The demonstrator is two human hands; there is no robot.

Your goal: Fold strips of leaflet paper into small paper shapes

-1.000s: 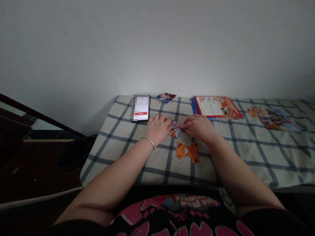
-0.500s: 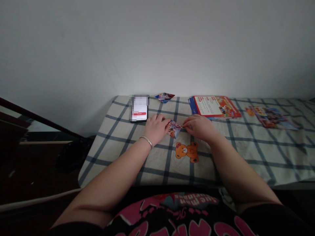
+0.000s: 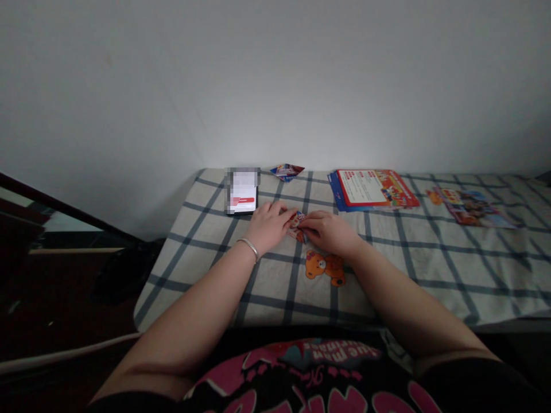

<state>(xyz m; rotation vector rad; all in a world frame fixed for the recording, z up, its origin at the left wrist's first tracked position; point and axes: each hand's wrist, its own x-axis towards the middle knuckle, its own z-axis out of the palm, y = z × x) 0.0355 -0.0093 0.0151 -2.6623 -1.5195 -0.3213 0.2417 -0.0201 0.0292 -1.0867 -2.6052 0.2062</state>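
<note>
A small piece of colourful printed paper [image 3: 297,234] lies on the checked tablecloth [image 3: 267,287] between my hands, partly hidden by the fingers. My left hand [image 3: 270,225], with a silver bangle at the wrist, presses on the paper's left side. From the right, the bent fingers of my right hand [image 3: 329,232] pinch the paper near its middle. A folded, pointed paper shape [image 3: 287,172] with similar print lies farther back, close to the wall.
A phone [image 3: 243,192] with a lit, partly blurred screen lies behind my left hand. At the back right is a stack of printed sheets [image 3: 370,188], with another colourful leaflet [image 3: 476,207] farther right. The wall [image 3: 301,86] bounds the table's far side.
My right hand has moved left, closer to my left hand, carrying the paper's right side over. The paper looks smaller and more covered by fingers. The left hand has barely shifted.
</note>
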